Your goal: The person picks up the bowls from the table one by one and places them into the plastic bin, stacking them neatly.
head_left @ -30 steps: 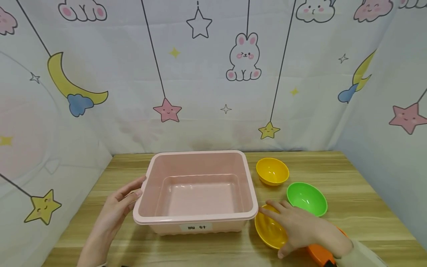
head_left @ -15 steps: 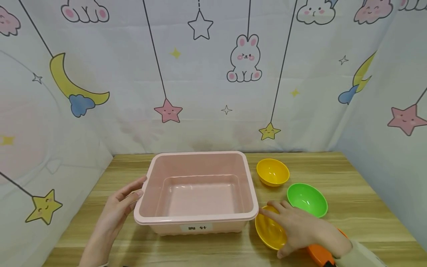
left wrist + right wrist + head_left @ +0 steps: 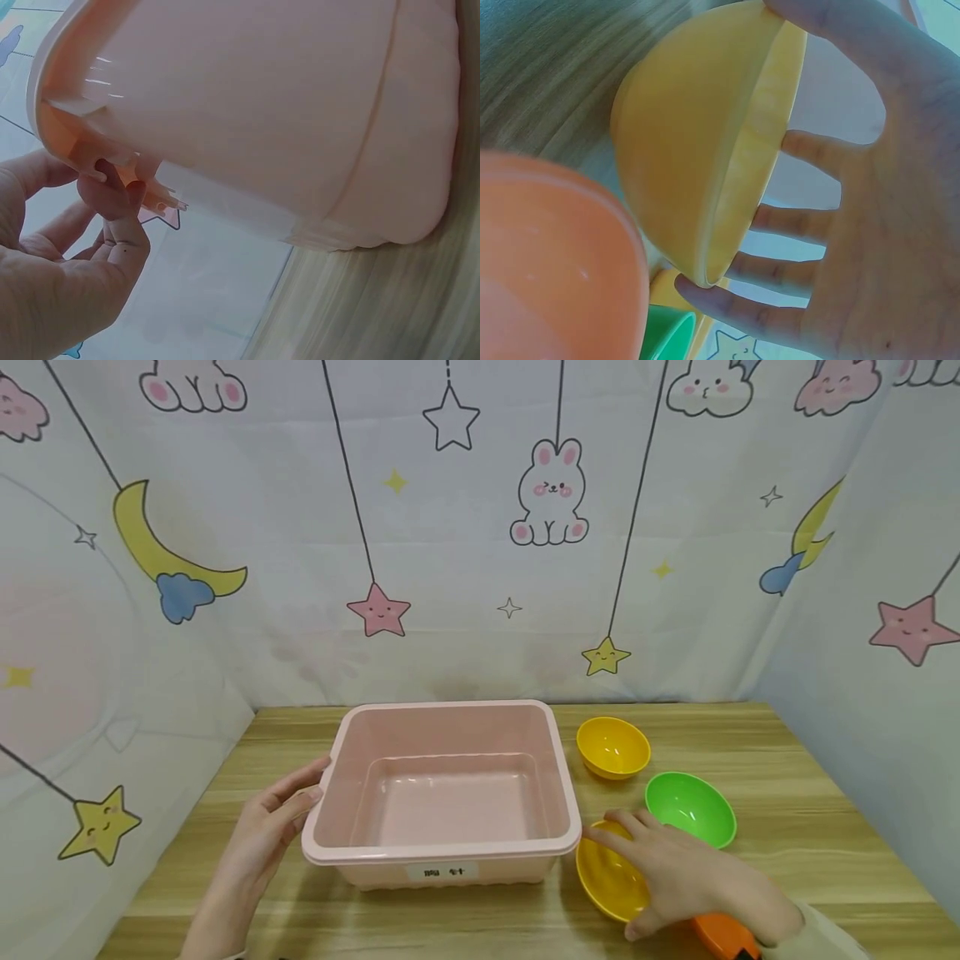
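A pink plastic basin (image 3: pixel 442 853) with a white label on its front stands upright on the table. My left hand (image 3: pixel 262 822) holds its left rim; in the left wrist view, the fingers (image 3: pixel 120 247) curl up under the rim's outer edge. Right of the basin is a yellow bowl (image 3: pixel 606 878). My right hand (image 3: pixel 675 868) spans its mouth, with the thumb at one side of the rim and the little finger at the other in the right wrist view. The other fingertips touch the rim between them.
A second yellow bowl (image 3: pixel 612 748) sits at the back right, with a green bowl (image 3: pixel 692 810) in front of it. Under my right forearm lies an orange bowl (image 3: pixel 722 935), partly covered. Behind the wooden table (image 3: pixel 390 927) hangs a patterned curtain (image 3: pixel 465 543).
The right hand and its yellow bowl have shifted very slightly right, and the forearm covers more of the orange bowl. My left hand stays at the basin's rim.
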The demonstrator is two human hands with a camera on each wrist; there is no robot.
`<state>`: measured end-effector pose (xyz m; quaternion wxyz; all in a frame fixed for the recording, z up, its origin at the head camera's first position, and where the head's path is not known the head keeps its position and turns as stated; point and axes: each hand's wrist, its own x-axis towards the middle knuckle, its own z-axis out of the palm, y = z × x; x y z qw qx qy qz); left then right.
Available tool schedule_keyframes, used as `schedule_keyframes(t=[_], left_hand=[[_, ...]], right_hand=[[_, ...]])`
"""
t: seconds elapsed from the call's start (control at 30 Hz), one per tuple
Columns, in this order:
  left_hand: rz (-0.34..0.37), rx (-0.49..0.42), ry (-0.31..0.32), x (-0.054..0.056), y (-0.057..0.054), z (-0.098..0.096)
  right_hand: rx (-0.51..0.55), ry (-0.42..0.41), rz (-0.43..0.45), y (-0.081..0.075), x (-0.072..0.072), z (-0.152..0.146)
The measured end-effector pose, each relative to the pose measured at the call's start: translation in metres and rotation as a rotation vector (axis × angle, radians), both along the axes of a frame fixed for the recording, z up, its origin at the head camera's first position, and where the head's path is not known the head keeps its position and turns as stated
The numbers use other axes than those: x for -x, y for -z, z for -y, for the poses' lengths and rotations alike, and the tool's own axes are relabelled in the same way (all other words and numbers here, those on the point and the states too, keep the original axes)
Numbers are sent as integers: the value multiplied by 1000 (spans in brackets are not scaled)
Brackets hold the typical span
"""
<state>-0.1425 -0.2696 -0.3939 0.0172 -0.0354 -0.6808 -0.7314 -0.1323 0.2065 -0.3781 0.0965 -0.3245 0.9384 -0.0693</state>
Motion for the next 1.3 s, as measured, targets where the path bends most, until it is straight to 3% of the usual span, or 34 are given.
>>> schedule_keyframes(t=[0.43,0.87,1.3], left_hand=[[7,-8,-6,-1,0,-1],[-9,-9,-2,-1,-1,-2],[2,-6,-15,0,0,-2]], right_hand=[[3,34,62,-10,-6,-1],[-3,16,-47,-23,-16,-2],[4,28,-61,-37,-22,-2]])
